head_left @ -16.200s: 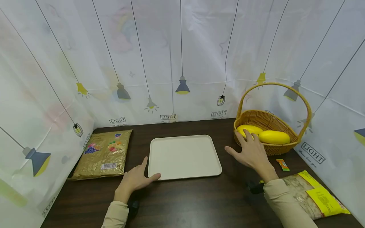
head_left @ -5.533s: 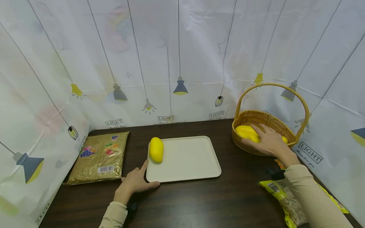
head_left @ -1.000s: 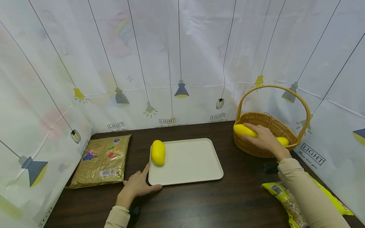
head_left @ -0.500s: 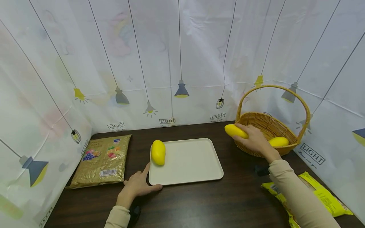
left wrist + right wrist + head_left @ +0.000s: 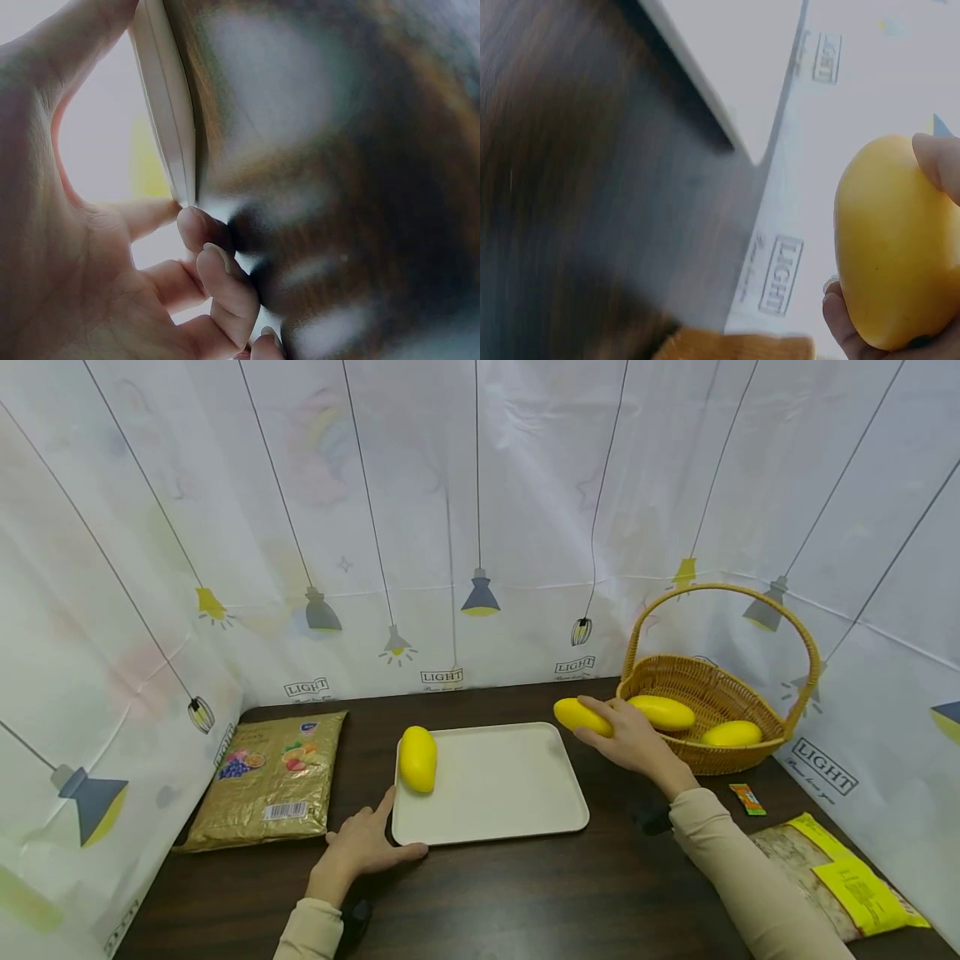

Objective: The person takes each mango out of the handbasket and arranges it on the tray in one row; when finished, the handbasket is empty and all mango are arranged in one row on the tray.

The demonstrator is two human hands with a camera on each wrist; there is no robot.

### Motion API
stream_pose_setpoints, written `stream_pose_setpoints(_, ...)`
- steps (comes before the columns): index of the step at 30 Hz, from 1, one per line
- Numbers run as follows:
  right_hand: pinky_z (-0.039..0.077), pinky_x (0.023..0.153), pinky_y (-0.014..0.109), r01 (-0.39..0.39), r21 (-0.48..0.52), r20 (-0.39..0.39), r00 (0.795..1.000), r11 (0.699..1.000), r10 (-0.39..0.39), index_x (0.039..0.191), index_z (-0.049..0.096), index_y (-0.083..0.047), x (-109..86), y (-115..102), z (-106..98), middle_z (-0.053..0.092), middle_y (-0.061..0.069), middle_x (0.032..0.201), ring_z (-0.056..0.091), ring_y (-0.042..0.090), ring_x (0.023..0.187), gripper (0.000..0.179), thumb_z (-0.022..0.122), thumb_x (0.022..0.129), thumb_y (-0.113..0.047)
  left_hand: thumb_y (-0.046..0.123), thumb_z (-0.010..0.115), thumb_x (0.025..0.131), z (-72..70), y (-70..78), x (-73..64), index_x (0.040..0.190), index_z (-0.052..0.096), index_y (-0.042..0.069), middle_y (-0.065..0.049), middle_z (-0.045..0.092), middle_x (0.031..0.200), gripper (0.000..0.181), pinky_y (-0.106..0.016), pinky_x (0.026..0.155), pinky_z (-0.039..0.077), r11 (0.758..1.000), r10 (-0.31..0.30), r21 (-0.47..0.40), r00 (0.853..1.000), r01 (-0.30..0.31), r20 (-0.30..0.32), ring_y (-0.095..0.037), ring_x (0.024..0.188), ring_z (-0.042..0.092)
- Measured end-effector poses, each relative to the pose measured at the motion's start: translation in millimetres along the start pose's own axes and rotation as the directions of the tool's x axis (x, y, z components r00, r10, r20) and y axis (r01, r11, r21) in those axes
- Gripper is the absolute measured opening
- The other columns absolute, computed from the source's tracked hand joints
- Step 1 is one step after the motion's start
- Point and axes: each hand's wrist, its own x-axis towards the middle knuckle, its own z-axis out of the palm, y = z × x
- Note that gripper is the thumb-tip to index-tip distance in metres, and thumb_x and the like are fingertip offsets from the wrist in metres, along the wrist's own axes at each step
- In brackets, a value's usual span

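Note:
My right hand (image 5: 637, 745) grips a yellow mango (image 5: 579, 717) in the air, between the wicker basket (image 5: 708, 758) and the cream tray (image 5: 498, 789). The right wrist view shows that mango (image 5: 891, 240) close up, thumb and fingers on opposite sides of it. Another mango (image 5: 417, 760) lies at the tray's left end, and two more, a left mango (image 5: 663, 712) and a right mango (image 5: 731, 733), sit in the basket. My left hand (image 5: 360, 845) rests at the tray's near left corner, thumb and index finger spread against the rim (image 5: 166, 97).
A gold fruit-print bag (image 5: 270, 781) lies flat at the left. On the right are a small orange-and-green packet (image 5: 747, 799) and a yellow bag (image 5: 843, 877) with a clear window, beside my right forearm. A printed curtain (image 5: 517, 527) encloses the dark table (image 5: 495, 893).
My right hand has lifted the mango from the basket and carried it left toward the tray. Earlier, a mango appeared at the tray's left end. The left hand stays at the corner.

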Motion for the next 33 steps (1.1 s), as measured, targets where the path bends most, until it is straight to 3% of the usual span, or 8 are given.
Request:
stream_pose_setpoints(11,0.038,0.074,0.034,0.059,0.020,0.084,0.995,0.998,-0.061,0.148,0.051,-0.024,5.8,-34,53,0.058,0.016,0.114,0.049,0.023,0.091,0.059,0.065,0.095,-0.047,0.078,0.072,0.070,1.1,1.5,0.2,0.162,0.021,0.026,-0.029,0.055,0.140,0.117,-0.089,0.093,0.028,1.000,-0.003,-0.004,1.000,0.003,0.004,-0.055,0.123,0.056)
stream_pose_setpoints(16,0.039,0.077,0.037,0.127,-0.016,0.075,0.989,0.992,-0.126,0.145,0.055,-0.021,8.6,-43,71,0.060,0.017,0.112,0.050,0.026,0.094,0.055,0.068,0.095,-0.040,0.077,0.073,0.070,-0.3,3.5,-1.1,0.162,0.021,0.026,-0.030,0.054,0.140,0.117,-0.089,0.092,0.028,1.000,-0.002,-0.001,1.000,0.002,0.004,-0.055,0.122,0.055)
stream_pose_setpoints(25,0.047,0.086,0.047,0.152,-0.011,0.035,0.988,0.988,-0.152,0.146,0.053,-0.020,11.8,-57,88,0.055,0.027,0.125,0.052,0.036,0.104,0.055,0.069,0.095,-0.034,0.077,0.072,0.071,-1.5,2.5,-1.8,0.162,0.021,0.024,-0.031,0.054,0.140,0.118,-0.089,0.092,0.027,1.000,-0.007,0.013,1.000,0.007,0.014,-0.056,0.123,0.054)
stream_pose_setpoints(33,0.049,0.090,0.048,0.143,-0.016,0.049,0.989,0.990,-0.142,0.149,0.050,-0.020,13.6,-67,92,0.052,0.025,0.125,0.051,0.036,0.112,0.057,0.067,0.097,-0.034,0.079,0.071,0.070,-0.5,0.8,-0.9,0.162,0.020,0.025,-0.030,0.054,0.141,0.118,-0.089,0.093,0.027,1.000,-0.014,0.009,1.000,0.014,0.014,-0.055,0.124,0.054)
